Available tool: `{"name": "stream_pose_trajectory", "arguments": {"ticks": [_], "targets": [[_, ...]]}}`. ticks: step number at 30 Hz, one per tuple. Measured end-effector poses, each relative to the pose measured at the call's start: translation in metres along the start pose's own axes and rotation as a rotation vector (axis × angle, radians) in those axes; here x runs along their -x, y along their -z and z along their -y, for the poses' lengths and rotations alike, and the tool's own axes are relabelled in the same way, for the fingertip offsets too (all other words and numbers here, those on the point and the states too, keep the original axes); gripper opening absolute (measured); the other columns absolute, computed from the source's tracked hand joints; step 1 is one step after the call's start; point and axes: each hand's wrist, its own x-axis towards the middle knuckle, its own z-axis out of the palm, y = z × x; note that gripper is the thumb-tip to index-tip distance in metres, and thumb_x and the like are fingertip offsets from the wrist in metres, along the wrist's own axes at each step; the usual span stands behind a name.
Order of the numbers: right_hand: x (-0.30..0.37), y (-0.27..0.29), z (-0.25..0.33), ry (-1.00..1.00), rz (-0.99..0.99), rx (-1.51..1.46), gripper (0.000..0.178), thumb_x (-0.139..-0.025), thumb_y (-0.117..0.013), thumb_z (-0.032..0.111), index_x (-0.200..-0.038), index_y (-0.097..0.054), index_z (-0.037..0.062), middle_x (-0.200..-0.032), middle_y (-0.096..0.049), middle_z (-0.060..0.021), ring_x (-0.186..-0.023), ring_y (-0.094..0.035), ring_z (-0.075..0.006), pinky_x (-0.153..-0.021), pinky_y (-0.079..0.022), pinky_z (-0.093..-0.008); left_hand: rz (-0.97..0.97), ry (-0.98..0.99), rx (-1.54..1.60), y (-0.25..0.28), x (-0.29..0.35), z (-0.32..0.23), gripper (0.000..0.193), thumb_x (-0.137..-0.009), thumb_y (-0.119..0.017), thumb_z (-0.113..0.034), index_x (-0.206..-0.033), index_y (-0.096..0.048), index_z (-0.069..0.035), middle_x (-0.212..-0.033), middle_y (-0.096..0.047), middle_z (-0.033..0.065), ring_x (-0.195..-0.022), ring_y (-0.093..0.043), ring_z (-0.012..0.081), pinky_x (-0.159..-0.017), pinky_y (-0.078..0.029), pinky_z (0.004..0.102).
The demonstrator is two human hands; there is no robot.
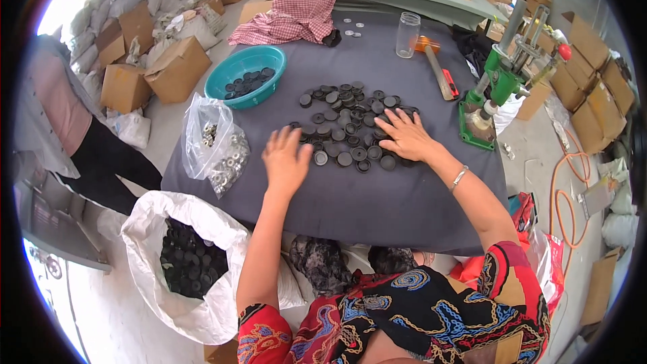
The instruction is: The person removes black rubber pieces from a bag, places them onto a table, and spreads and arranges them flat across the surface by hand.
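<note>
Caps (338, 135) lie heaped on the table (377, 209) between your hands. Too wide a sweep could scatter them, or tip the bag (197, 136) and spill its metal parts (232, 172). Your left hand (286, 156), unclenched, points forward beside the heap; your right hand (406, 136) spreads over it, seemingly gripping nothing.

Discs (345, 121) lie right of basin (251, 100) (bag (214, 140) perhaps touching it).

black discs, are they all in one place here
No, some black discs are spread on the dark tablecloth while others lie in the teal basin.
</note>
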Motion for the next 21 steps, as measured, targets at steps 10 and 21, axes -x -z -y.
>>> {"name": "stream_pose_trajectory", "arguments": {"ticks": [10, 21], "targets": [[-0.061, 0.005, 0.086, 0.379, -0.441, -0.255, 0.037, -0.085, -0.063, 0.028, -0.114, -0.061, 0.0036, -0.114, -0.061, -0.0121, -0.111, -0.055, -0.0291, -0.098, -0.038, -0.0469, -0.067, 0.384, -0.198, 0.032, 0.081, 0.035, 0.040, -0.083, -0.062, -0.024, -0.116, -0.061, -0.001, -0.126, -0.058, 0.0175, -0.123, -0.047, 0.0379, -0.103, -0.034, 0.0506], [-0.155, -0.031, 0.179, 0.109, -0.152, 0.069, 0.017, -0.083, -0.061, 0.018, -0.091, -0.074, 0.0102, -0.101, -0.068, -0.0106, -0.102, -0.060, -0.0279, -0.092, -0.040, -0.0481, -0.198, 0.363, -0.168, 0.027, 0.086, 0.020, 0.031, -0.084, -0.061, -0.021, -0.104, -0.066, 0.002, -0.121, -0.061, 0.0178, -0.122, -0.048, 0.0368, -0.106, -0.031, 0.0490]]}}
